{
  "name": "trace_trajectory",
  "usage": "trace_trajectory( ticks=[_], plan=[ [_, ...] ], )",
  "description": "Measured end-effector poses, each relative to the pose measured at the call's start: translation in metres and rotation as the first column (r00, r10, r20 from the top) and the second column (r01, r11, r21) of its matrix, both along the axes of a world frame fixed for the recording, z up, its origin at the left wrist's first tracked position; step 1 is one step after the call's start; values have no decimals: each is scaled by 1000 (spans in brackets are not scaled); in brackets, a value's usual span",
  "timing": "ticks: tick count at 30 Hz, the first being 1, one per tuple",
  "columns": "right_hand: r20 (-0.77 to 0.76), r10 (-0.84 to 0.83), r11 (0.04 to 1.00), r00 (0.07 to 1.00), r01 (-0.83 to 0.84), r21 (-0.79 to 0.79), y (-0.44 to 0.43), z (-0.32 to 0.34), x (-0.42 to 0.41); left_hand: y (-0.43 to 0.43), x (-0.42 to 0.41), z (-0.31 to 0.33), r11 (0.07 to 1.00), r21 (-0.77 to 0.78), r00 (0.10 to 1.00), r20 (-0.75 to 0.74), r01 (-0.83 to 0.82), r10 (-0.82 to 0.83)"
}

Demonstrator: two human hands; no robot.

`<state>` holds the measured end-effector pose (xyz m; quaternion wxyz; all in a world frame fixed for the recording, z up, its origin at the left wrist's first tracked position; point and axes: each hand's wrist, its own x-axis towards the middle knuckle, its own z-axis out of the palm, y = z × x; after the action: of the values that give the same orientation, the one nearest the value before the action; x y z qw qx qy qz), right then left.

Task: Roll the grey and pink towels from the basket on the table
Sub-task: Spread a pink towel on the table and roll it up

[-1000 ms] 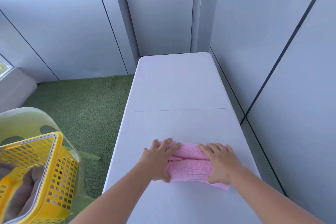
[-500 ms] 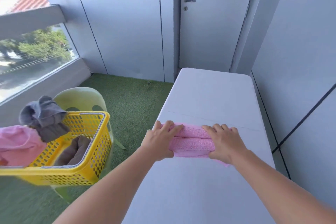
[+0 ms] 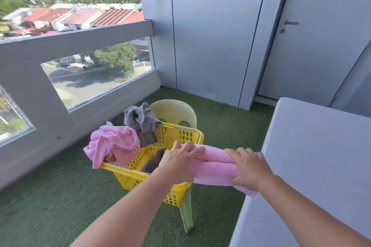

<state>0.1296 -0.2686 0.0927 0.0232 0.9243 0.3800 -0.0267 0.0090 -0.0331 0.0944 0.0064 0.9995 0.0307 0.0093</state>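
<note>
- The rolled pink towel, pressed flat on the table a moment ago, is now lifted off it and held in the air between the table edge and the yellow basket.
- The left hand and right hand grip its ends, fingers curled round the roll.
- Beyond the left fingers, a loose pink towel and a grey towel drape the rim, so this roll looks done and others wait.

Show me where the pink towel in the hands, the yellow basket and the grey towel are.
held pink towel (image 3: 214,163): head view, its middle
yellow basket (image 3: 132,181): head view, near wall
grey towel (image 3: 140,119): head view, bunched top
</note>
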Motion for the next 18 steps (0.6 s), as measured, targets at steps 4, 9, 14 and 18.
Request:
trace_trajectory(
  ticks=[4,9,14,18],
  plan=[
    [-8,48,999,999,-48,1,82,-4,-11,78,-21,-1,999,-8,999,-15,-46,45],
    [-56,74,997,996,-74,2,151,-15,0,145,-16,-10,998,-10,997,-53,-65,65],
    [-100,88,996,991,-90,-15,198,-37,32,189,16,-32,998,-1,994,-83,-70,70],
    [-148,81,996,986,-85,-21,234,-61,73,227,58,-52,997,-8,990,-124,-72,71]
  ],
)
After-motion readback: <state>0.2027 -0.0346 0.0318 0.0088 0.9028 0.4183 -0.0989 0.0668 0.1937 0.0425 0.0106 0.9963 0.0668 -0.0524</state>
